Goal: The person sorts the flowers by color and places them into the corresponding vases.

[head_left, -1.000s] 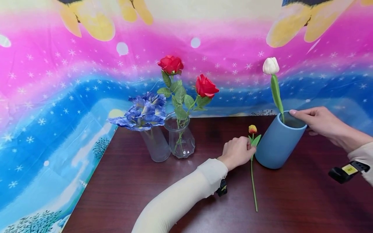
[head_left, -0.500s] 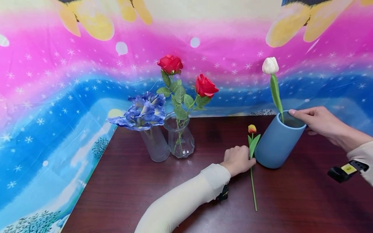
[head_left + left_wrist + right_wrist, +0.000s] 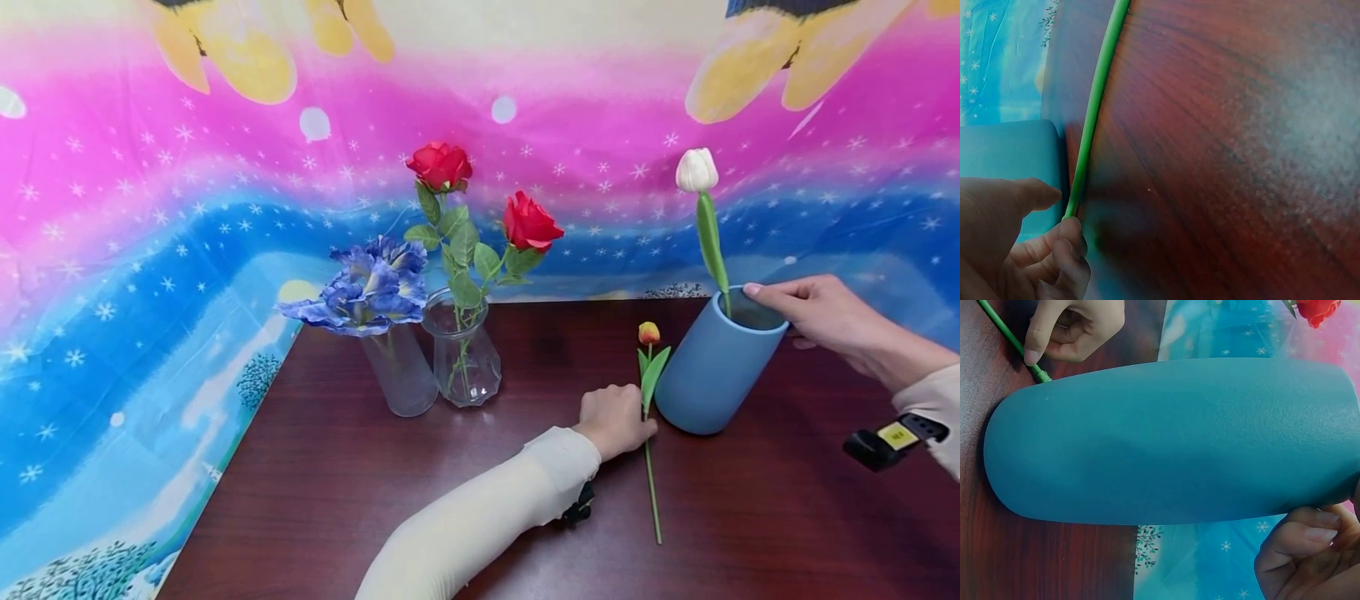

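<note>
A small orange-yellow tulip with green leaves lies along the table, its stem pointing toward the near side. My left hand is at the stem just under the leaves, thumb on one side and curled fingers on the other. Beside it stands a tall blue vase, holding a white tulip that leans on the left of its rim. My right hand grips the vase's right rim, thumb over the edge and curled fingers against the outside.
Left of my hands, a clear glass vase holds two red roses. Close against it is a frosted vase with blue flowers. A patterned cloth hangs behind the dark wooden table.
My left hand has slid down the orange-yellow tulip from its leaves to the stem below them, uncovering the leaves. The right hand and the blue vase have stayed in place.
</note>
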Available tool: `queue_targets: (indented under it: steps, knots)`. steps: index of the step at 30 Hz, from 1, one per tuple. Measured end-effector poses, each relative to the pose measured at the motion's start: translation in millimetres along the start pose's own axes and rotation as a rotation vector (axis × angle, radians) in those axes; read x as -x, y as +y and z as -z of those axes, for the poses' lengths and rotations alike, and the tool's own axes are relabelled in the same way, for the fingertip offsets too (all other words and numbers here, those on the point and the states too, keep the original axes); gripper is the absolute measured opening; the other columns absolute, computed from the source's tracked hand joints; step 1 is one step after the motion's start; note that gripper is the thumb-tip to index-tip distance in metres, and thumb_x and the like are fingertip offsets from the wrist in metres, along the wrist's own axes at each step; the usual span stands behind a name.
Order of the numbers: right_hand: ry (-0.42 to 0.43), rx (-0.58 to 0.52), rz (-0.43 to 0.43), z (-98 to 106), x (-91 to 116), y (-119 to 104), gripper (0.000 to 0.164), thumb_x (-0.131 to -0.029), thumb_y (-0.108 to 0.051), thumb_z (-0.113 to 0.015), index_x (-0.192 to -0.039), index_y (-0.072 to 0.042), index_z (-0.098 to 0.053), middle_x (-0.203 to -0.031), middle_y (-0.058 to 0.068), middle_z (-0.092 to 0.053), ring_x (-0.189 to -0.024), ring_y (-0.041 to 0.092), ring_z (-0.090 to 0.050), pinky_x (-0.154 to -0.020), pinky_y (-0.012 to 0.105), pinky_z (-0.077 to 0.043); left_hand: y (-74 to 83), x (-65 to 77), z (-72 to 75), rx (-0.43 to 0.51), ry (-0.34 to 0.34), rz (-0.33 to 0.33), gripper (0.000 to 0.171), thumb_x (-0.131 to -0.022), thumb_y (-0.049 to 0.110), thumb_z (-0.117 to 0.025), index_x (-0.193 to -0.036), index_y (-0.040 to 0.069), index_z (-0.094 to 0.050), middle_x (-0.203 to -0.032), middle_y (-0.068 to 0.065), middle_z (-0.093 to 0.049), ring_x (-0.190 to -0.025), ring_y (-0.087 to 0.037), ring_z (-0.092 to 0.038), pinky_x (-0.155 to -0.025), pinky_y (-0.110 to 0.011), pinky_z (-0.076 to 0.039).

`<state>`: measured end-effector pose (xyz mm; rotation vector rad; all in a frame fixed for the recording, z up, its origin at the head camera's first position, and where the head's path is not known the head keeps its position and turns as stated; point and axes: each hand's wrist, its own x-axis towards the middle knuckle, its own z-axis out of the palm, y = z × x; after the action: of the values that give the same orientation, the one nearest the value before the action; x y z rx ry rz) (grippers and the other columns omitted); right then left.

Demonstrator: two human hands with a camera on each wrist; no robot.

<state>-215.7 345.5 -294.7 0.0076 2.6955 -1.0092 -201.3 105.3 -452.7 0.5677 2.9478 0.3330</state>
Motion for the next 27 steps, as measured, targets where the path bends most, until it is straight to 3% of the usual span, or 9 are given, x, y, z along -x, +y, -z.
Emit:
queue_targets:
  steps: [2, 3, 8, 11, 14, 20, 22, 24, 27]
  knots:
    - [0.001, 0.001, 0.001, -0.4, -0.1, -0.1, 0.074, -0.106, -0.054, -0.035, -0.149, 0.006, -0.037, -0.155, 0.040, -0.026, -0.121, 0.043, -0.056, -0.086, 0.055, -0.057, 0.6, 0.4, -0.3, -0.001, -0.003, 0.005, 0.050, -0.090, 0.048, -0.069, -0.057, 0.022, -0.042, -0.054, 0.007, -0.047, -0.051, -0.011, -0.051, -0.044, -0.031, -0.038]
    - [0.002, 0.002, 0.001, -0.4, -0.3, -0.1, 0.074, -0.106, -0.054, -0.035, -0.149, 0.006, -0.037, -0.155, 0.040, -0.026, -0.121, 0.042, -0.056, -0.086, 0.054, -0.057, 0.7, 0.3, -0.8, -0.002, -0.005, 0.005, 0.050, -0.090, 0.047, -0.069, -0.057, 0.022, -0.042, -0.054, 0.007, -0.046, -0.051, -0.011, -0.051, -0.044, -0.031, -0.038]
    - [-0.001, 0.001, 0.002, -0.1, -0.8, -0.2, 0.074, -0.106, -0.054, -0.035, -0.150, 0.005, -0.037, -0.156, 0.038, -0.028, -0.102, 0.014, -0.062, -0.087, 0.055, -0.057, 2.1, -0.3, -2.5, -0.008, -0.024, 0.010, 0.048, -0.090, 0.047, -0.070, -0.057, 0.022, -0.044, -0.056, 0.008, -0.048, -0.052, -0.011, -0.051, -0.046, -0.031, -0.039]
    - [-0.003, -0.003, 0.000, -0.8, -0.1, -0.7, 0.075, -0.106, -0.055, -0.035, -0.150, 0.005, -0.036, -0.156, 0.038, -0.026, -0.111, 0.031, -0.063, -0.087, 0.055, -0.057, 3.4, -1.2, -3.9, -0.014, -0.033, 0.016, 0.046, -0.089, 0.047, -0.071, -0.058, 0.022, -0.048, -0.057, 0.008, -0.051, -0.053, -0.011, -0.052, -0.047, -0.031, -0.039]
    - [-0.005, -0.006, 0.000, -1.5, 1.0, -0.9, 0.075, -0.106, -0.054, -0.034, -0.150, 0.006, -0.035, -0.157, 0.040, -0.023, -0.133, 0.056, -0.041, -0.087, 0.056, -0.057, 5.3, -2.5, -4.9, -0.006, -0.044, 0.022, 0.045, -0.088, 0.046, -0.073, -0.058, 0.022, -0.049, -0.058, 0.008, -0.053, -0.054, -0.011, -0.053, -0.048, -0.031, -0.040]
    - [-0.006, -0.006, 0.008, -1.5, 1.0, -0.2, 0.074, -0.107, -0.054, -0.033, -0.150, 0.006, -0.035, -0.157, 0.039, -0.023, -0.134, 0.056, -0.039, -0.087, 0.057, -0.056, 7.3, -4.6, -3.4, 0.020, -0.091, 0.056, 0.045, -0.089, 0.046, -0.073, -0.060, 0.021, -0.051, -0.061, 0.007, -0.054, -0.058, -0.010, -0.054, -0.052, -0.031, -0.042]
    - [-0.003, -0.004, 0.012, -1.3, 0.7, 0.2, 0.074, -0.107, -0.054, -0.034, -0.150, 0.006, -0.035, -0.157, 0.038, -0.024, -0.126, 0.046, -0.050, -0.087, 0.056, -0.057, 7.3, -5.0, -2.4, 0.036, -0.109, 0.065, 0.044, -0.089, 0.046, -0.074, -0.061, 0.021, -0.052, -0.062, 0.007, -0.055, -0.060, -0.010, -0.054, -0.054, -0.030, -0.043]
    - [-0.003, -0.004, 0.014, -0.8, 0.5, 0.6, 0.073, -0.107, -0.053, -0.035, -0.150, 0.006, -0.036, -0.157, 0.037, -0.026, -0.111, 0.022, -0.062, -0.087, 0.056, -0.057, 6.6, -5.4, -1.6, 0.055, -0.134, 0.069, 0.042, -0.088, 0.046, -0.074, -0.063, 0.021, -0.052, -0.063, 0.007, -0.055, -0.061, -0.010, -0.054, -0.055, -0.030, -0.043]
    - [0.000, -0.005, 0.015, -0.3, 0.3, 1.2, 0.073, -0.106, -0.053, -0.036, -0.150, 0.005, -0.036, -0.156, 0.035, -0.028, -0.089, -0.011, -0.054, -0.086, 0.055, -0.057, 4.9, -4.9, 0.4, 0.088, -0.172, 0.075, 0.043, -0.087, 0.047, -0.075, -0.063, 0.020, -0.052, -0.063, 0.006, -0.056, -0.061, -0.011, -0.055, -0.057, -0.030, -0.043]
